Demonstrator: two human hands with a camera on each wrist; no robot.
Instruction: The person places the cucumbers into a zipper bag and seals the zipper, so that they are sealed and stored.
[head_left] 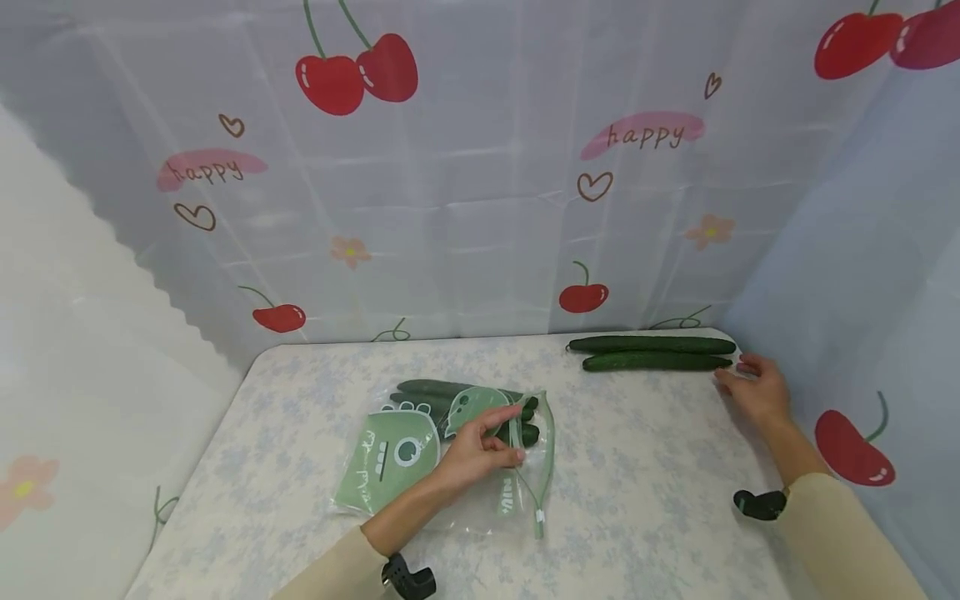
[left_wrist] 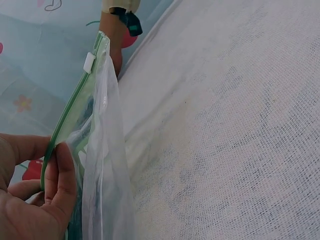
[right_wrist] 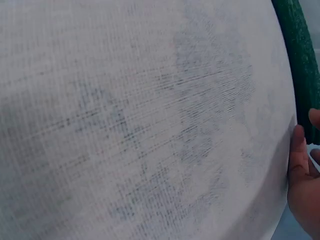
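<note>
Head view: the bag (head_left: 420, 458), a clear zip pouch with green print, lies on the table (head_left: 637, 467) and serves as the landmark. Dark cucumbers already lie inside it, toward its far end. The left hand (head_left: 472, 454) rests on the bag's right side, thumb and fingers pinching the film beside the green zip strip, which bows outward so the mouth gapes to the right. Well to the right of the bag and farther back, two loose cucumbers (head_left: 651, 353) lie side by side against the cherry-print curtain (head_left: 480, 183). The right hand (head_left: 757, 390) sits at their right ends, fingers loosely spread and touching the tips; it has nothing in its grasp yet.

Left wrist view: the fingers (left_wrist: 60, 175) clamp the green zip edge (left_wrist: 75, 110) and lift one wall of the bag off the cloth, with the white slider near the far end of the strip. The other forearm shows beyond the bag.

Right wrist view: the fingertips (right_wrist: 299, 165) lie straight against the end of a cucumber (right_wrist: 300, 55); no grip has closed round it.

By my reading, the step in hand is fetching another cucumber while the bag is held open. The next move calls for closing the right fingers round one cucumber and carrying it leftward to the bag's mouth, end first, with the left pinch keeping the mouth wide.
</note>
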